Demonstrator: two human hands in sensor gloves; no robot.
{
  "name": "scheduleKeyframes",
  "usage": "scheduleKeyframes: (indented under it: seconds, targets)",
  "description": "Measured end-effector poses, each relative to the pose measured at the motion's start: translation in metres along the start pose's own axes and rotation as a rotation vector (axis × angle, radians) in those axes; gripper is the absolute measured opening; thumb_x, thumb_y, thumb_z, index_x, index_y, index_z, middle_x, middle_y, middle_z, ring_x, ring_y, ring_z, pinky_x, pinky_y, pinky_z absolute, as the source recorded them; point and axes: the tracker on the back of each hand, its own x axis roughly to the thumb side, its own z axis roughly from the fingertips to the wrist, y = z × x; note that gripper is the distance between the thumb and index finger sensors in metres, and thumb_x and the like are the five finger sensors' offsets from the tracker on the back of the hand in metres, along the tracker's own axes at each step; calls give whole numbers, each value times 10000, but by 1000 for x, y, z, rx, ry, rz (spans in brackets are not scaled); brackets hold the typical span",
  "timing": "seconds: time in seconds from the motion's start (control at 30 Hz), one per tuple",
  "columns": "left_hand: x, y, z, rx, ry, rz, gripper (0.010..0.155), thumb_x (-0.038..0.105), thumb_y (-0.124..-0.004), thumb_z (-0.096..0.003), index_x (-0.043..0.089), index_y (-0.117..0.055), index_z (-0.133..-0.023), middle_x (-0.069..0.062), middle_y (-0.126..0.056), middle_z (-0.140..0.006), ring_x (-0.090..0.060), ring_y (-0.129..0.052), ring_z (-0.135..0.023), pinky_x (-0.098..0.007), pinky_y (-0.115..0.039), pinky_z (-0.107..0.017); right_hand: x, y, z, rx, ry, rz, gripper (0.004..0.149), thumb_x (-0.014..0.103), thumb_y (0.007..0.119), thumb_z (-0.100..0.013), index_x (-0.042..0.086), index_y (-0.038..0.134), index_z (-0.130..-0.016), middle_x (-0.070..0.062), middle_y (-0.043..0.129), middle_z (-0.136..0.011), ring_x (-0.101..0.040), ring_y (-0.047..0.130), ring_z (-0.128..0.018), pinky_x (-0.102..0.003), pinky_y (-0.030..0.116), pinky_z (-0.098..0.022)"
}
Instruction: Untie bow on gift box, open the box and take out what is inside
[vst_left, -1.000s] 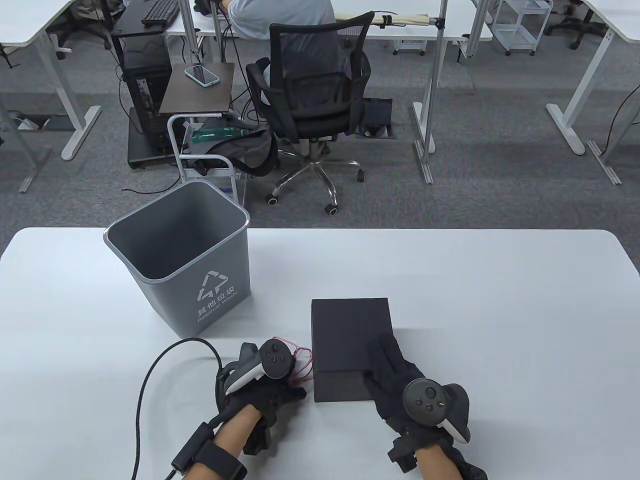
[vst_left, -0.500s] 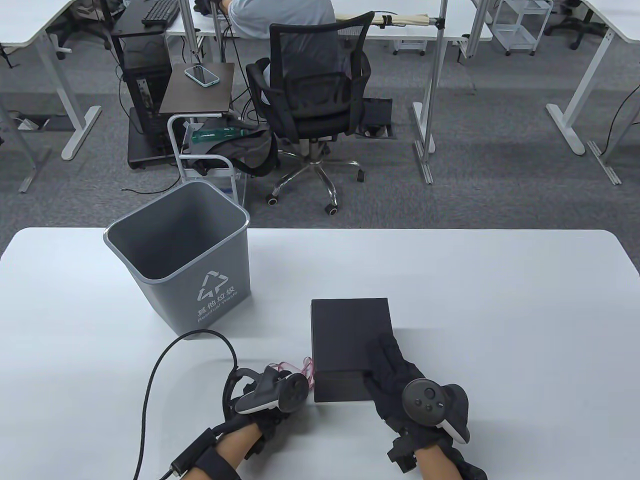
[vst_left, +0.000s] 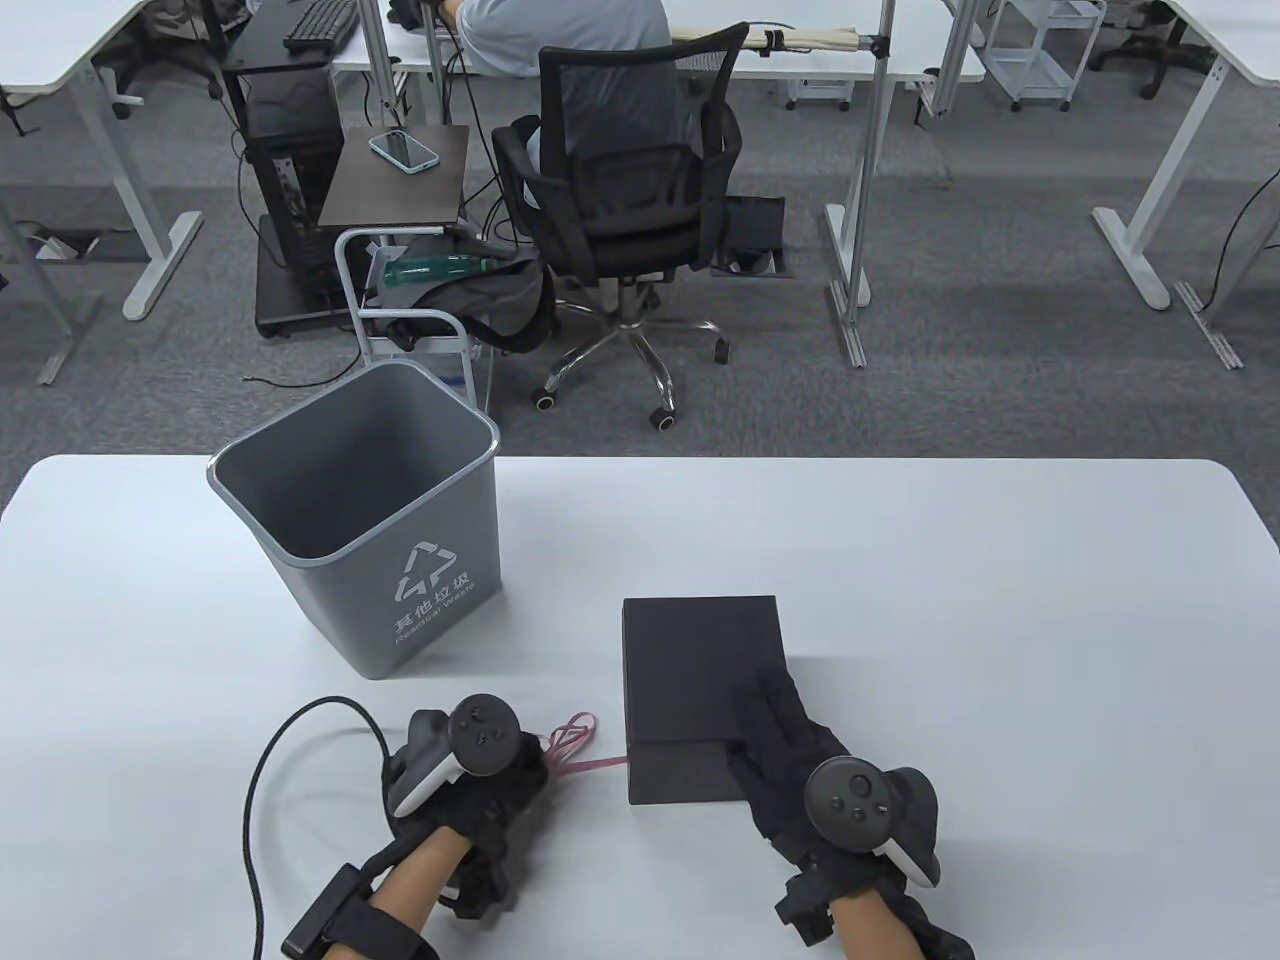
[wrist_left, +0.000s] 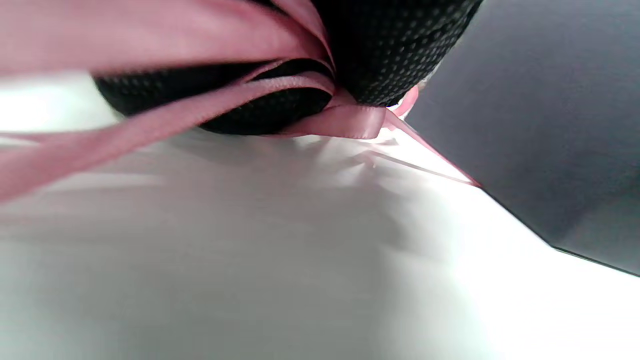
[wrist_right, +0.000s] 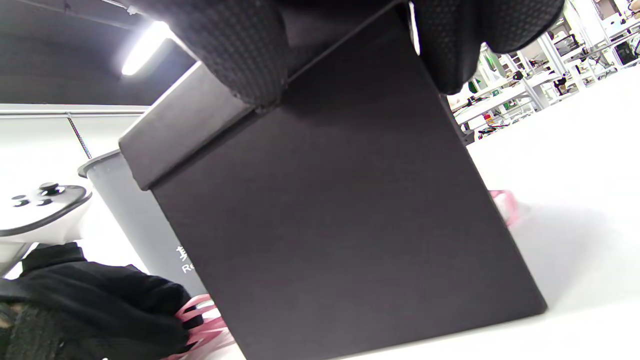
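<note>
A black gift box (vst_left: 700, 690) lies near the table's front edge, lid on; its dark side (wrist_left: 540, 145) fills the right of the left wrist view, and the box (wrist_right: 330, 220) fills the right wrist view. My right hand (vst_left: 790, 745) lies flat on the box's near right part, fingers (wrist_right: 240, 55) over the lid edge. A loosened pink ribbon (vst_left: 575, 745) runs from under the box's left side to my left hand (vst_left: 500, 790), whose fingers (wrist_left: 380, 55) pinch the ribbon (wrist_left: 345, 120) just left of the box.
A grey waste bin (vst_left: 365, 520) stands on the white table (vst_left: 950, 600) left of and behind the box. A black cable (vst_left: 275, 740) loops from my left wrist. Beyond the table a person sits on an office chair (vst_left: 625, 190).
My left hand has pulled leftwards away from the box, drawing the pink ribbon out taut from under it. The right hand and the box have stayed put.
</note>
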Motion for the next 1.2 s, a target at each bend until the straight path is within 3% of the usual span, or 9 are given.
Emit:
scheduleKeyframes:
  seconds: [0.63,0.77,0.93,1.07,1.2]
  targets:
    - [-117,65,36,109,379,88,389,326,-878,-530,103,-889,-849,-128,-999,-659,-233,-1032,-466,-330,-966,-323,0,-1,0,4,1,-3,691,385,775,-601,267,429,-1187,-33,301,-1235,-518,751,-855,-644,612,-654]
    - [-131,76,51,256,604,-69,387,321,-882,-529,95,-896,-843,-135,-1003,-650,-239,-1034,-456,-333,-968,-314,0,0,0,4,2,-4,691,386,776,-600,269,429,-1187,-33,303,-1234,-516,751,-855,-643,612,-655]
    - [-118,78,53,305,498,-93,386,315,-869,-536,101,-878,-857,-138,-988,-670,-253,-1023,-478,-349,-955,-335,0,-1,-1,7,1,-5,691,387,775,-601,267,430,-1187,-32,303,-1235,-518,750,-856,-644,611,-655]
    - [-77,75,47,274,236,-54,386,306,-837,-560,137,-831,-908,-134,-942,-765,-294,-989,-600,-414,-915,-438,0,0,-1,8,1,-6,689,388,775,-601,266,432,-1187,-33,304,-1234,-519,751,-855,-645,610,-654]
    - [-34,65,35,250,96,-26,382,306,-839,-562,165,-829,-917,-130,-929,-809,-324,-972,-655,-449,-891,-480,0,-1,-1,8,2,-6,691,388,775,-602,266,430,-1188,-33,303,-1235,-520,751,-854,-645,612,-653]
